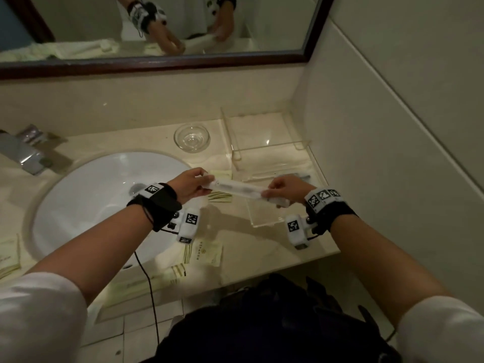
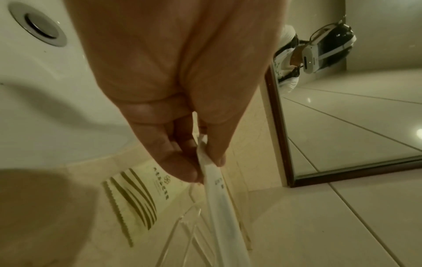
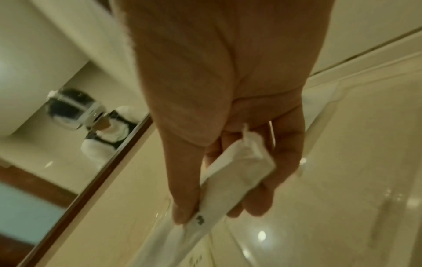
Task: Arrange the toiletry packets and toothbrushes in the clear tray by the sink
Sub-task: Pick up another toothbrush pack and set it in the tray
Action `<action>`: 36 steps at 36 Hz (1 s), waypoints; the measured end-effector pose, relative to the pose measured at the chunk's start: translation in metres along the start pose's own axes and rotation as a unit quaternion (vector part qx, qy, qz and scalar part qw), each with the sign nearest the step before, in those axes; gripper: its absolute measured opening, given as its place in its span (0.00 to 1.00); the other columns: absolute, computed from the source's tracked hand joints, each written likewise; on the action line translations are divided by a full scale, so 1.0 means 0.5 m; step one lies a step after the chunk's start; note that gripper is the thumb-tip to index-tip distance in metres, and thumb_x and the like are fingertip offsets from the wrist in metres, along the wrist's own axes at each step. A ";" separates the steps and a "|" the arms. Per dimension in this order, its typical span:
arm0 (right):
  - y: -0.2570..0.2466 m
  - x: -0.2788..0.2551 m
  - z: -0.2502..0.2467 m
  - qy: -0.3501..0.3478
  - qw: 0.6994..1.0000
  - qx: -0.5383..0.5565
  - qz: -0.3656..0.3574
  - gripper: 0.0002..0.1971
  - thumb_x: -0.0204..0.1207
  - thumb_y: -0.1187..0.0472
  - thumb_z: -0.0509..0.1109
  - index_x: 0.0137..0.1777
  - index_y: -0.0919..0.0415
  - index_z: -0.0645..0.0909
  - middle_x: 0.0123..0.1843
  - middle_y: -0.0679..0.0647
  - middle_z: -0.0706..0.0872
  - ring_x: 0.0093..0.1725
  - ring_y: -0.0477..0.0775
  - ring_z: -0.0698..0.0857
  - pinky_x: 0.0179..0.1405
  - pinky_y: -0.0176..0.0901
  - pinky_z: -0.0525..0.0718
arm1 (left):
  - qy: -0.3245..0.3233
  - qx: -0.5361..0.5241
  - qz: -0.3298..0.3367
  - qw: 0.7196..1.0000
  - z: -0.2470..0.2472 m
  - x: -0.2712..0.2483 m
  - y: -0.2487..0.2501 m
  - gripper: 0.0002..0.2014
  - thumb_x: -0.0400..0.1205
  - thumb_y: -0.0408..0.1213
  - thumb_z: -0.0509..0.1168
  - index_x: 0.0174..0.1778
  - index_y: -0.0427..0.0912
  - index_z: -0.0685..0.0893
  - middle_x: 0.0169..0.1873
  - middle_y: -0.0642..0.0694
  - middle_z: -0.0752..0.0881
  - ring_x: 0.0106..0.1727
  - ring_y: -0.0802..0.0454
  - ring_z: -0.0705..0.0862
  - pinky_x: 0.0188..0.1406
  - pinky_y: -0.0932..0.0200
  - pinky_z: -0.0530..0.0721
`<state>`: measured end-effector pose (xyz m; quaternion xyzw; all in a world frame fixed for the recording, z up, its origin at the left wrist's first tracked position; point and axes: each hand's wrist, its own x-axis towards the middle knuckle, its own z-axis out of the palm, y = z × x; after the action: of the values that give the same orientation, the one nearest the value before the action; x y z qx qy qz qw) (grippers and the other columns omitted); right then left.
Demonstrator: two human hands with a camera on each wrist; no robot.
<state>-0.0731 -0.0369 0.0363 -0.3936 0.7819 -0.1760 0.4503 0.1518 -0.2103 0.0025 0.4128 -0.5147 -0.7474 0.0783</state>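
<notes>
A long white wrapped toothbrush packet (image 1: pixel 238 189) hangs level between my two hands, just above the front part of the clear tray (image 1: pixel 272 146) at the right of the sink. My left hand (image 1: pixel 201 183) pinches its left end (image 2: pixel 212 173) between thumb and fingers. My right hand (image 1: pixel 269 191) holds the crumpled right end (image 3: pixel 242 162), with its fingers curled round it. Cream toiletry packets with green stripes lie loose on the counter: one below my left wrist (image 1: pixel 207 254), one at the sink's front edge (image 1: pixel 146 281), and two under the held packet (image 1: pixel 220 197).
The white sink (image 1: pixel 104 195) takes up the left, with a chrome faucet (image 1: pixel 23 150) behind it. A small glass bowl (image 1: pixel 192 137) stands left of the tray. More packets lie at the far left (image 1: pixel 7 255). The tiled wall and the mirror hem the counter in.
</notes>
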 end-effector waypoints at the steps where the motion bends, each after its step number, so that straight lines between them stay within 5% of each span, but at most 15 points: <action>1: 0.011 -0.004 -0.009 0.024 0.999 0.031 0.004 0.13 0.70 0.51 0.78 0.47 0.60 0.85 0.45 0.59 0.90 0.37 0.53 0.89 0.40 0.45 0.87 | 0.001 -0.001 0.000 1.000 0.007 0.002 0.001 0.08 0.83 0.30 0.63 0.37 0.39 0.74 0.37 0.42 0.78 0.37 0.52 0.80 0.36 0.68 0.88; 7: 0.080 -0.009 -0.035 0.152 0.958 0.236 0.061 0.17 0.64 0.60 0.82 0.50 0.61 0.82 0.41 0.57 0.84 0.34 0.51 0.81 0.30 0.40 0.78 | 0.002 0.079 0.003 0.997 0.062 0.014 -0.008 0.07 0.79 0.27 0.67 0.39 0.41 0.77 0.33 0.39 0.81 0.28 0.54 0.83 0.31 0.67 0.88; 10: 0.114 -0.011 -0.037 0.185 0.928 0.311 0.090 0.18 0.67 0.63 0.80 0.55 0.67 0.82 0.43 0.60 0.84 0.36 0.52 0.81 0.33 0.42 0.77 | 0.001 0.141 0.008 0.990 0.094 0.026 -0.013 0.08 0.78 0.27 0.69 0.39 0.43 0.79 0.33 0.41 0.83 0.31 0.51 0.81 0.31 0.67 0.86; 14: 0.157 -0.012 -0.033 0.222 0.902 0.351 0.116 0.04 0.72 0.66 0.76 0.41 0.65 0.83 0.34 0.59 0.82 0.32 0.52 0.78 0.27 0.37 0.76 | -0.011 0.208 0.031 0.978 0.132 0.041 -0.016 0.08 0.76 0.27 0.70 0.40 0.45 0.83 0.32 0.43 0.84 0.33 0.50 0.82 0.38 0.62 0.86; 18: 0.194 -0.001 -0.034 0.239 0.880 0.384 0.146 0.07 0.75 0.69 0.71 0.36 0.68 0.81 0.29 0.62 0.82 0.26 0.53 0.76 0.25 0.39 0.75 | -0.016 0.264 0.042 0.963 0.159 0.051 -0.017 0.08 0.75 0.28 0.71 0.40 0.48 0.85 0.33 0.45 0.86 0.33 0.51 0.85 0.46 0.56 0.89; 21: 0.213 0.004 -0.040 0.248 0.856 0.424 0.162 0.09 0.77 0.71 0.67 0.35 0.71 0.79 0.23 0.62 0.84 0.20 0.52 0.79 0.23 0.39 0.80 | -0.016 0.306 0.046 0.951 0.176 0.058 -0.014 0.07 0.76 0.31 0.71 0.48 0.44 0.87 0.33 0.48 0.86 0.31 0.55 0.84 0.35 0.69 0.86; 28: 0.227 0.007 -0.048 0.203 0.888 0.386 0.143 0.10 0.83 0.67 0.61 0.43 0.72 0.78 0.39 0.64 0.83 0.29 0.54 0.83 0.23 0.36 0.84 | -0.008 0.432 0.071 0.899 0.204 0.074 -0.007 0.07 0.76 0.35 0.70 0.49 0.45 0.87 0.36 0.48 0.87 0.29 0.59 0.81 0.22 0.76 0.74; 32: 0.231 0.021 -0.053 0.190 0.897 0.369 0.154 0.12 0.85 0.66 0.56 0.61 0.74 0.75 0.45 0.66 0.82 0.23 0.52 0.86 0.23 0.38 0.87 | -0.017 0.500 0.085 0.862 0.208 0.078 -0.004 0.09 0.76 0.37 0.71 0.51 0.44 0.87 0.48 0.46 0.90 0.48 0.52 0.86 0.41 0.69 0.78; 36: 0.232 0.029 -0.053 0.174 0.913 0.329 0.167 0.13 0.86 0.64 0.54 0.61 0.74 0.74 0.50 0.68 0.81 0.19 0.49 0.85 0.20 0.37 0.85 | -0.027 0.538 0.081 0.838 0.210 0.081 -0.003 0.09 0.76 0.39 0.71 0.51 0.45 0.87 0.51 0.46 0.90 0.54 0.50 0.86 0.55 0.62 0.79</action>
<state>-0.1523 0.0227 -0.0308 -0.0497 0.7999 -0.4117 0.4339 0.0527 -0.1576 -0.0070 0.3262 -0.8694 -0.3544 -0.1102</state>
